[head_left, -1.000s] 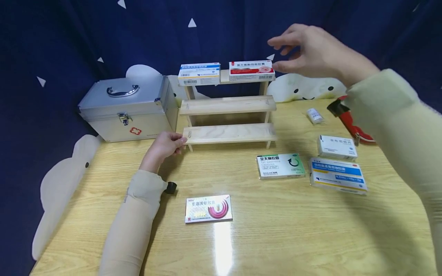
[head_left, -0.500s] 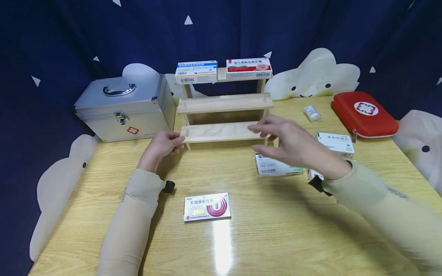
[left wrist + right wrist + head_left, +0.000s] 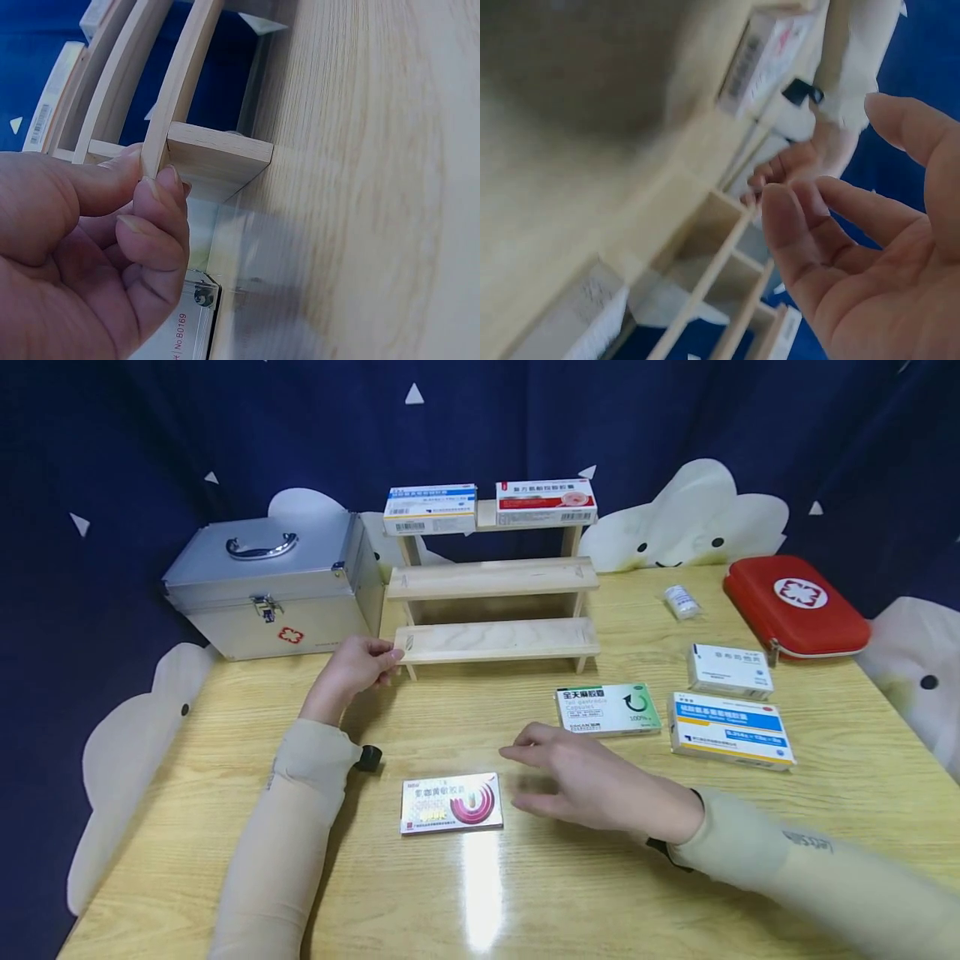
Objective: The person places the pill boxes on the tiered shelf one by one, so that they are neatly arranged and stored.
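Observation:
My left hand (image 3: 351,677) pinches the left end of the lowest board of a three-step wooden shelf (image 3: 498,642). In the left wrist view, thumb and fingertips close on that board's end (image 3: 155,142). On the top step lie a blue-and-white medicine box (image 3: 431,508) and a red-and-white medicine box (image 3: 546,502). My right hand (image 3: 600,781) is over the table with thumb and fingers apart, holding nothing. Just left of its fingertips, a silvery medicine box with pink rings (image 3: 451,804) lies flat. Behind it lies a green-and-white capsule box (image 3: 606,710).
At the back left stands a silver first-aid case (image 3: 273,585). To the right are a white medicine box (image 3: 730,671), another blue-and-white box (image 3: 731,731), a small wrapped white roll (image 3: 681,602) and a red zipped case (image 3: 797,607). A dark blue curtain (image 3: 480,418) hangs behind.
My right hand has come down from beside the red-and-white box on the top step, towards the silvery box at the front. The left hand keeps its hold on the shelf.

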Tool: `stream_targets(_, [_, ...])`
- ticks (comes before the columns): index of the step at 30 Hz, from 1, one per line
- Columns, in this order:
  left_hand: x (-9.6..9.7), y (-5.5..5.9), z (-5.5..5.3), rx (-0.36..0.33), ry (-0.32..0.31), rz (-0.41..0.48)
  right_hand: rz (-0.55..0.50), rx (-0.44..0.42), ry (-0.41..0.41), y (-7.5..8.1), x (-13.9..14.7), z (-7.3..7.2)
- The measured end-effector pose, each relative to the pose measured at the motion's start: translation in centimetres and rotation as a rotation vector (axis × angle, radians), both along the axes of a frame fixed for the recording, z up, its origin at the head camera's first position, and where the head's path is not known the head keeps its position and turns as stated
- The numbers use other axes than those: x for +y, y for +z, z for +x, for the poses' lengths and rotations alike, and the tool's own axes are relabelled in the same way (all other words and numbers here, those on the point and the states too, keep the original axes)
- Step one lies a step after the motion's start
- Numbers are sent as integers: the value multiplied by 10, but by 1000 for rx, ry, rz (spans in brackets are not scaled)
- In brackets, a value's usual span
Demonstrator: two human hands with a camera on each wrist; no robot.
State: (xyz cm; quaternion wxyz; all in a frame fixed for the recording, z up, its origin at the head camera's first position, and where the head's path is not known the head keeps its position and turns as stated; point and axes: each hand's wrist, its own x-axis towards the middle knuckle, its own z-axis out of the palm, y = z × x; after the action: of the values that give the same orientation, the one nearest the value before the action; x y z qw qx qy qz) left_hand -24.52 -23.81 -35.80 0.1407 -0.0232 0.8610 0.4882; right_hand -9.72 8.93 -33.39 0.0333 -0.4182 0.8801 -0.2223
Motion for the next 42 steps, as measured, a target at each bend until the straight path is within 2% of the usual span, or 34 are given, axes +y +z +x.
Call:
stream_targets(7, [1, 1, -1, 2, 0, -4, 58, 3, 40, -18, -12, 9])
stream_targets(15, [1, 1, 0, -8, 3, -1, 70, 1, 49, -24, -20, 13])
stream_targets(24, [1, 2, 0, -15, 3, -8, 90, 5, 24, -29, -25, 10])
stream_targets(33, [1, 2, 0, -16, 4, -6, 159, 42, -22, -33, -32, 5])
stream_targets(42, [1, 0, -1, -5, 9, -12, 207, 13, -38, -37, -38, 2])
